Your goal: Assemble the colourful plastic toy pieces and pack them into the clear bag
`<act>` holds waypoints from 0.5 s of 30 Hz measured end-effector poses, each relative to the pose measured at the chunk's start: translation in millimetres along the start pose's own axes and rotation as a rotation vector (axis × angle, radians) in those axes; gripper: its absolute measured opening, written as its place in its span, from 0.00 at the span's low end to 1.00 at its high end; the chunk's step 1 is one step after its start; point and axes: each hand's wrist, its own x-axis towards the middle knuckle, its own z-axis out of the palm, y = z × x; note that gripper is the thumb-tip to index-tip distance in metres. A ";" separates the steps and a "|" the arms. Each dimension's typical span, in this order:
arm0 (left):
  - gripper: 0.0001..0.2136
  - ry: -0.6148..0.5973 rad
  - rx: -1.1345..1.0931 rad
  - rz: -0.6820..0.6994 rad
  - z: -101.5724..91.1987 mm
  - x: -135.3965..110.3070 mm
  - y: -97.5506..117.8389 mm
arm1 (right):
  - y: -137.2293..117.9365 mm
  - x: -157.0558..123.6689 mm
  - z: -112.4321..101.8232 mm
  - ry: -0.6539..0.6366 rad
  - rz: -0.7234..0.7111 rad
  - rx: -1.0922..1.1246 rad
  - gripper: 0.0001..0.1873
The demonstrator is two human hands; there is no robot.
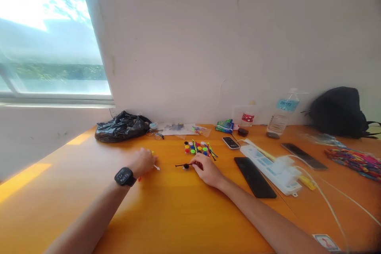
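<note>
My right hand [206, 170] is closed, with its fingertips pinching one end of a thin black stick [180, 165]. The stick crosses a small black round cap [186, 166] on the table; whether the two are joined I cannot tell. Over the table to the left is my left hand [144, 162], blurred by motion and with its fingers mostly hidden. Around it show a small white piece [156, 167] and bits of yellow and red. Behind my right hand lies a cluster of coloured round caps [193, 151], with several thin coloured sticks [213, 151] at its right side.
A black plastic bag [122, 127], glasses [158, 135] and clear packets lie along the back. On the right are a black phone [255, 177], a white power strip [268, 166] with cables, a water bottle [281, 115], a dark backpack [337, 113] and a colourful bundle [355, 162].
</note>
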 end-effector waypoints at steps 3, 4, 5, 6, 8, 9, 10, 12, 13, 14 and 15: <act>0.16 -0.015 0.070 0.028 5.5 1.7 10.9 | -0.7 -0.4 -0.2 -0.015 -0.005 0.021 0.09; 0.15 -0.003 0.061 0.031 7.4 2.6 17.9 | -1.8 -0.5 -0.3 -0.024 -0.008 0.030 0.09; 0.15 0.014 0.052 0.030 9.3 3.5 25.7 | -3.4 -0.8 -0.3 -0.033 -0.012 0.041 0.09; 0.14 0.048 0.015 0.012 10.8 4.0 33.6 | -5.4 -1.1 -0.2 -0.044 -0.019 0.051 0.10; 0.14 0.086 -0.038 -0.008 11.9 3.8 48.4 | -9.8 -1.7 0.3 -0.067 -0.039 0.068 0.11; 0.14 0.117 -0.101 0.019 11.1 2.7 54.9 | -12.1 -2.0 0.7 -0.078 -0.050 0.077 0.11; 0.15 0.137 -0.151 0.049 9.3 1.0 60.6 | -14.2 -2.3 1.1 -0.087 -0.062 0.085 0.11; 0.16 0.157 -0.232 0.103 3.2 -3.9 70.1 | -17.9 -2.8 2.2 -0.103 -0.088 0.100 0.12; 0.18 0.159 -0.262 0.122 -0.5 -6.8 74.1 | -19.5 -3.0 2.7 -0.109 -0.102 0.109 0.12; 0.19 0.160 -0.288 0.137 -3.9 -9.6 77.6 | -20.9 -3.3 3.3 -0.113 -0.118 0.119 0.12; 0.21 0.158 -0.311 0.157 -6.7 -12.2 80.7 | -22.1 -3.5 3.8 -0.116 -0.132 0.131 0.12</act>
